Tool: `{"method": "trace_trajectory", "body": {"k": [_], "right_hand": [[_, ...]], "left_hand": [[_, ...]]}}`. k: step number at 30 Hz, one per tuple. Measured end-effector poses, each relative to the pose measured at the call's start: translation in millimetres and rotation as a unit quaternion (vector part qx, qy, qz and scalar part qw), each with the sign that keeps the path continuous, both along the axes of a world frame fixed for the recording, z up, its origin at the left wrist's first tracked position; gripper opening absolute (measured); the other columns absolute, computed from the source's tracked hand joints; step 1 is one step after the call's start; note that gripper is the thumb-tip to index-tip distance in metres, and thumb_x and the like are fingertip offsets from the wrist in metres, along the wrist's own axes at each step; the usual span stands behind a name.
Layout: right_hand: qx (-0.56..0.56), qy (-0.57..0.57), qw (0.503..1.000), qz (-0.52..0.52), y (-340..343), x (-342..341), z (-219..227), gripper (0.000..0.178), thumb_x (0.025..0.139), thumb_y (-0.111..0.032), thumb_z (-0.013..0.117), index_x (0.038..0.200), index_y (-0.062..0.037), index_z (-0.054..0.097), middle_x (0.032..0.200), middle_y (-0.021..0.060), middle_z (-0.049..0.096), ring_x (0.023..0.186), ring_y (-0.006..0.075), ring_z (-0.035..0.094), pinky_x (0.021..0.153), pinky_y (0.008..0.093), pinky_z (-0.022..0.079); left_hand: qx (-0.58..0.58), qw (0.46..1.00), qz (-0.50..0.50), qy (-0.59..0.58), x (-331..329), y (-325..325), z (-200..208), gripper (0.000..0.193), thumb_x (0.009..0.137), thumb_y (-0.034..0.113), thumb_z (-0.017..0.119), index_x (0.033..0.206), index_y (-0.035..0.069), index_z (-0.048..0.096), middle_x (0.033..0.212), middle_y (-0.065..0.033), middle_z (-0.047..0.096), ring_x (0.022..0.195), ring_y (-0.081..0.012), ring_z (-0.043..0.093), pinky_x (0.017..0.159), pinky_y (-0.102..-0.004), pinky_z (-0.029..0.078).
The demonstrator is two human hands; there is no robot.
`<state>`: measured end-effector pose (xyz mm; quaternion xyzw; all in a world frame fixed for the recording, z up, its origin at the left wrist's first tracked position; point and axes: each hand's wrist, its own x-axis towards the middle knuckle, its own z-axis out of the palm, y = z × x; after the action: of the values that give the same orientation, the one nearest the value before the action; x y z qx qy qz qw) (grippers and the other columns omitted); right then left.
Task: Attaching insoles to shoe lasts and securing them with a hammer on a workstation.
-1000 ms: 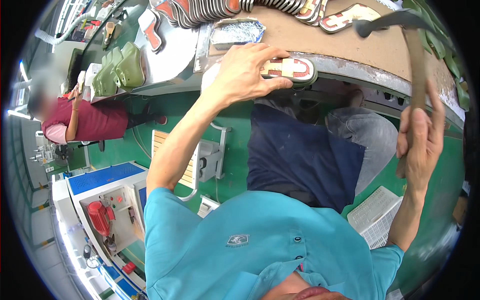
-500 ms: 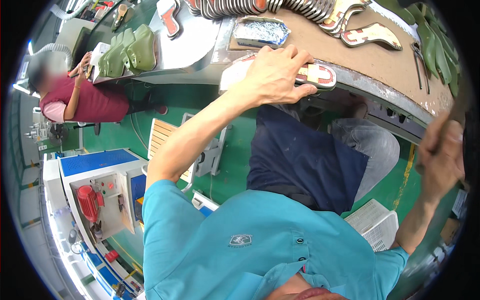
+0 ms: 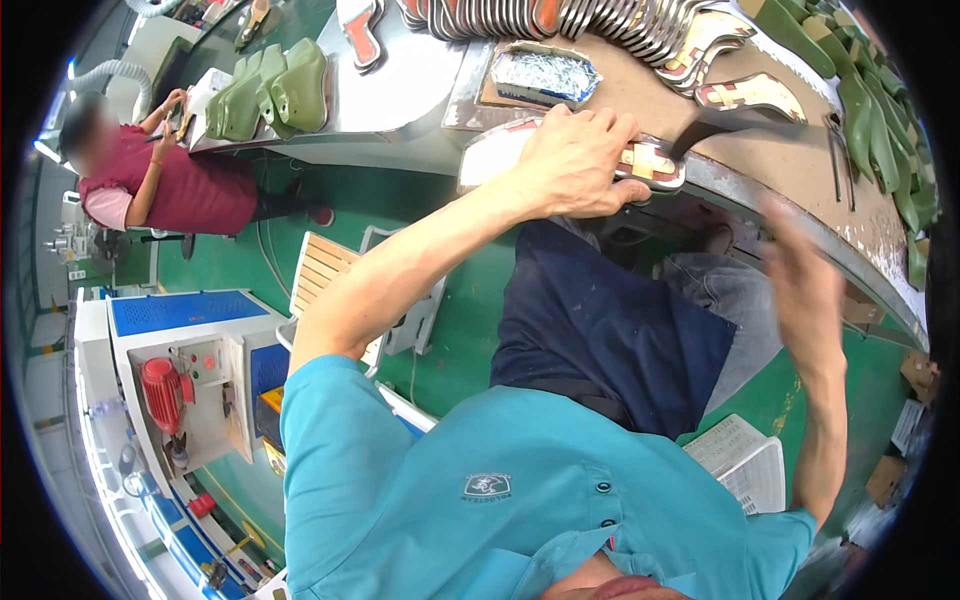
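My left hand [image 3: 578, 165] presses down on a shoe insole [image 3: 650, 158] at the table's near edge, fingers curled over it and thumb along its side. Red and cream patches show at the insole's right end; its middle is hidden under the hand. My right hand [image 3: 806, 290], smeared by motion, is raised to the right, closed on a hammer. The hammer's dark, blurred head [image 3: 715, 128] is at the right end of the insole. Just behind my left hand stands an open box of small shiny metal pieces [image 3: 545, 72].
A row of stacked insoles [image 3: 600, 22] lines the back of the worktable [image 3: 690, 180], with one loose insole [image 3: 755, 95] nearer. Pincers [image 3: 840, 150] and green shoe lasts [image 3: 875, 125] lie right. More lasts [image 3: 295, 90] stand left, near another person [image 3: 175, 185]. A white basket [image 3: 745, 460] sits below.
My right hand has swung left from the far right, bringing the hammer head over to the insole's right end. The left hand keeps its hold on the insole. The view has shifted slightly.
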<state>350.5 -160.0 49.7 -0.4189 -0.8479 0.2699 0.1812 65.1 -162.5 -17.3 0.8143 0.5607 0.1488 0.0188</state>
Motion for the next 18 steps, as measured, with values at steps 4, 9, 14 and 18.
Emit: {"method": "trace_trajectory", "body": {"k": [4, 9, 14, 18], "right_hand": [[0.088, 0.084, 0.993, -0.005, 17, 0, -7, 0.043, 0.091, 0.001, 0.056, 0.133, -0.0050, 0.047, 0.131, 0.0152, 0.056, 0.118, 0.0228, 0.056, 0.097, 0.0310, 0.042], [0.135, 0.302, 0.942, -0.060, -2, 28, -38, 0.040, 0.092, -0.001, 0.056, 0.131, -0.0038, 0.046, 0.131, 0.0140, 0.055, 0.108, 0.0195, 0.060, 0.088, 0.0312, 0.049], [0.023, 0.081, 0.996, 0.009, -7, -7, -31, 0.044, 0.091, 0.000, 0.059, 0.133, -0.0043, 0.048, 0.124, 0.0120, 0.061, 0.108, 0.0214, 0.061, 0.090, 0.0296, 0.046], [-0.020, 0.245, 0.958, -0.151, -18, 7, -48, 0.046, 0.093, -0.002, 0.057, 0.137, -0.0054, 0.042, 0.129, 0.0097, 0.058, 0.106, 0.0196, 0.061, 0.088, 0.0286, 0.047]], "left_hand": [[-0.013, 1.000, 0.012, -0.014, -1, 3, -1, 0.055, 0.079, 0.051, 0.066, 0.107, 0.005, 0.054, 0.094, -0.0121, 0.061, 0.091, -0.0282, 0.061, 0.080, -0.0402, 0.044], [-0.010, 1.000, 0.012, -0.010, 2, 2, 0, 0.056, 0.078, 0.051, 0.066, 0.108, 0.005, 0.054, 0.095, -0.0121, 0.062, 0.091, -0.0281, 0.061, 0.080, -0.0406, 0.044], [-0.022, 0.999, 0.025, -0.013, 0, 1, 0, 0.057, 0.078, 0.051, 0.067, 0.108, 0.005, 0.054, 0.096, -0.0124, 0.062, 0.092, -0.0281, 0.061, 0.079, -0.0405, 0.044], [-0.018, 0.999, 0.036, -0.014, 5, 0, -2, 0.055, 0.078, 0.050, 0.068, 0.108, 0.005, 0.054, 0.096, -0.0115, 0.062, 0.091, -0.0281, 0.061, 0.080, -0.0403, 0.043]]}}
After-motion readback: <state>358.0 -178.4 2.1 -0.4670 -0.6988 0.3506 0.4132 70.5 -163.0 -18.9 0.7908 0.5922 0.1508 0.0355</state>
